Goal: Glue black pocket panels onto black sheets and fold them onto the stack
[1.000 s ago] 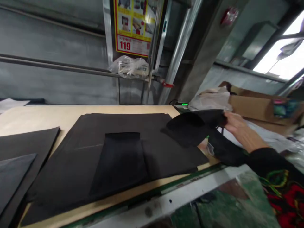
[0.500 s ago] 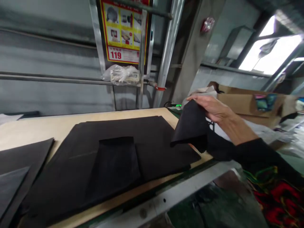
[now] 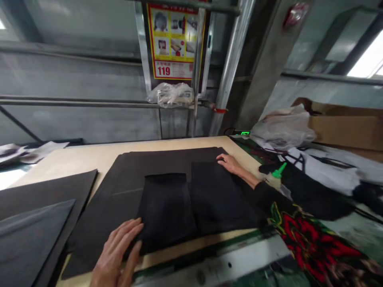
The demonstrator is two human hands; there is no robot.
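Observation:
A large black sheet lies flat on the pale wooden table. On it rest two smaller black fabric pieces side by side: the left piece and the right piece. My left hand lies flat with fingers spread at the near left corner of the left piece. My right hand rests open on the far right corner of the right piece, fingers stretched out.
More black sheets are stacked at the left. To the right lie a heap of black fabric, a green-capped bottle, plastic bags and a cardboard box. A metal table edge runs along the front.
My right hand carried a black fabric piece from the right heap and laid it flat beside the first piece. My left hand has come into view on the left piece.

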